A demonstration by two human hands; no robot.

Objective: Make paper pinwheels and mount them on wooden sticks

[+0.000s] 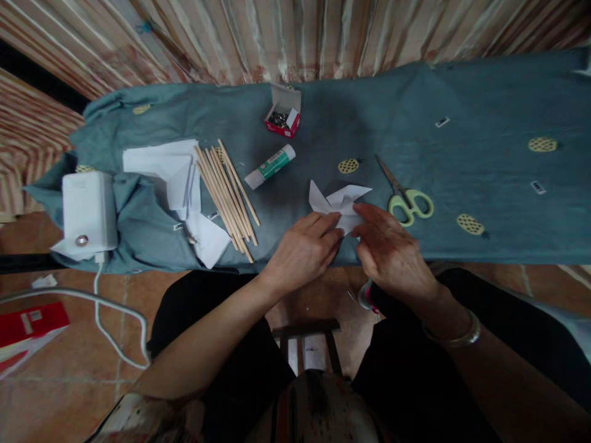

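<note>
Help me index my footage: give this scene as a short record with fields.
Left hand: fingers on folded white paper
Right hand: fingers on the same paper
Right side: green-handled scissors
Beyond the hands: green-and-white tube, open red box of small metal pieces
Left side: wooden sticks, white sheets, white device with cable
Surface: blue-green cloth

We seem to be in a home: beyond a blue-green cloth (489, 166) printed with yellow pineapples (542, 144) hangs a striped, gathered curtain (318, 37); below the cloth, we see brown floor tiles (87, 397).
</note>
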